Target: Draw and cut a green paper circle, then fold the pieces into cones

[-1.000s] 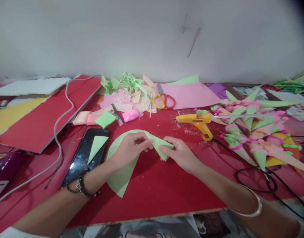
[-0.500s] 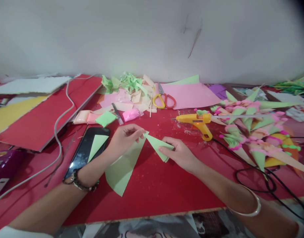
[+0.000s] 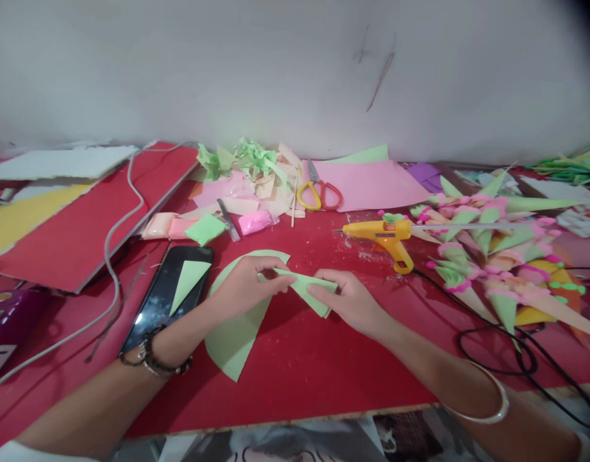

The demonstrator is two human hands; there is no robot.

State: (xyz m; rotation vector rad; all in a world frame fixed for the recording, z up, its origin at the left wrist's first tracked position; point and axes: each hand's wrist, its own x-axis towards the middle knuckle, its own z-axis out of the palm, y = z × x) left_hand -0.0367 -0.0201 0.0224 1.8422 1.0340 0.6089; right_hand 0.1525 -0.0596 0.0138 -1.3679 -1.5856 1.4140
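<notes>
Between both hands is a folded piece of light green paper (image 3: 308,290), shaped like a narrow wedge. My left hand (image 3: 253,280) pinches its pointed end between thumb and finger. The wider end sits in my right hand (image 3: 345,298), thumb on top and fingers behind. Under my left hand a larger curved sheet of green paper (image 3: 237,340) lies on the red tabletop, partly hidden by the hand and wrist. Left of it, a small green paper triangle (image 3: 190,282) rests on a black phone (image 3: 163,296).
A yellow glue gun (image 3: 388,239) lies at right, its black cord (image 3: 468,311) looping near a heap of paper cones (image 3: 497,256). Scissors (image 3: 319,194), a cutter knife (image 3: 228,220), clay packets (image 3: 206,229) and paper scraps (image 3: 261,167) lie behind. Red board (image 3: 102,218) sits at left.
My left hand has moved slightly down and right, its pinch now on the folded paper's tip. More of the large green sheet's upper edge shows. My right hand is almost unmoved.
</notes>
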